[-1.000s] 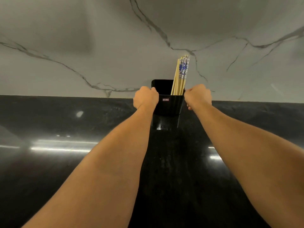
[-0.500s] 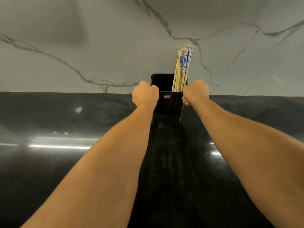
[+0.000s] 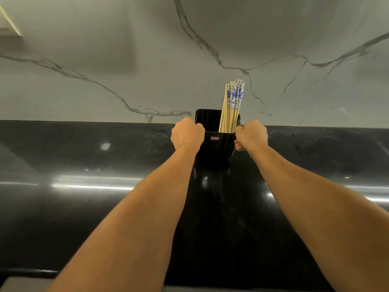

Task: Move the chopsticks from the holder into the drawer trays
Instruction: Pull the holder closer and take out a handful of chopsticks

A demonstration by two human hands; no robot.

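Note:
A black holder (image 3: pixel 216 148) with a small red label stands at the back of the dark glossy counter (image 3: pixel 105 207), close to the marble wall. Several bamboo chopsticks (image 3: pixel 231 106) with blue-and-white patterned tops lean upright in its right side. My left hand (image 3: pixel 186 133) grips the holder's left rim and my right hand (image 3: pixel 251 134) grips its right rim. Both arms stretch forward from the bottom of the view. The holder appears lifted slightly off the counter, its reflection showing below it. No drawer or tray is in view.
A pale marble backsplash (image 3: pixel 147 70) with dark veins rises behind the counter. Bright light streaks reflect on the countertop left and right of my arms. The counter's front edge (image 3: pixel 27 272) shows at the bottom left.
Both hands stay clamped on the holder, which has come slightly toward me and away from the wall. The view has tilted down a little.

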